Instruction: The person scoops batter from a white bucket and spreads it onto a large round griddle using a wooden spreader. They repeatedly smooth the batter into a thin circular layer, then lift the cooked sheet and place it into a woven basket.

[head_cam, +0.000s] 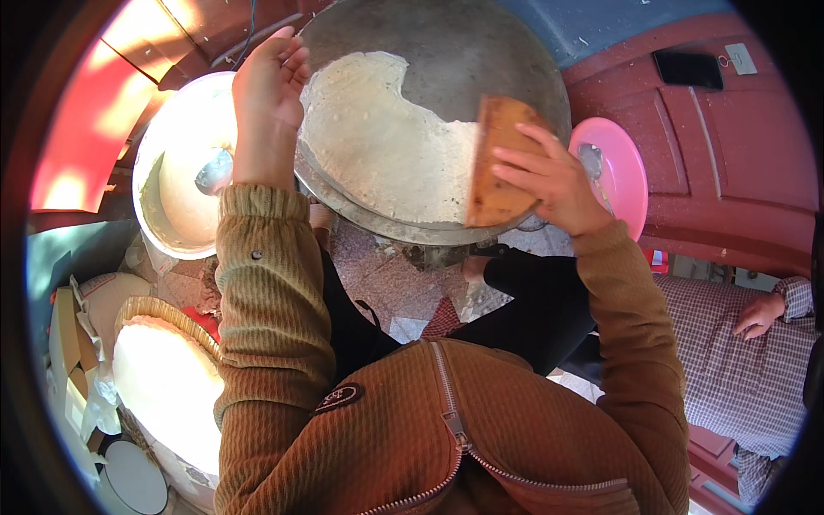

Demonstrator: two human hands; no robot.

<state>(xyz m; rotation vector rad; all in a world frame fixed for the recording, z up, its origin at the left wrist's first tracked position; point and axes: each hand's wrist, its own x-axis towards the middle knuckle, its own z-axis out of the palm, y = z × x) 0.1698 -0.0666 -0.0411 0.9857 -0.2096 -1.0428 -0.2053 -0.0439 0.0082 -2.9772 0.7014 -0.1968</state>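
Note:
A large round metal griddle [476, 51] lies before me, with pale batter [380, 141] spread over its near and left parts. My right hand [547, 174] holds a wooden scraper [508, 170] by its rounded side. The straight edge of the scraper meets the right end of the batter. Raised over the griddle's left rim, my left hand [273, 84] holds nothing, its fingers loosely curled and apart. Beside that forearm stands a white basin [143, 193] of batter, partly hidden by my arm, with a metal ladle [214, 171] in it.
A pink basin [627, 174] with a metal utensil [589, 159] stands right of the griddle. A dark phone [689, 69] lies on the red panelled surface [759, 141]. At lower left is a stack of pale flatbreads [167, 380] on a woven tray [154, 306]. Another person's hand [759, 315] shows at right.

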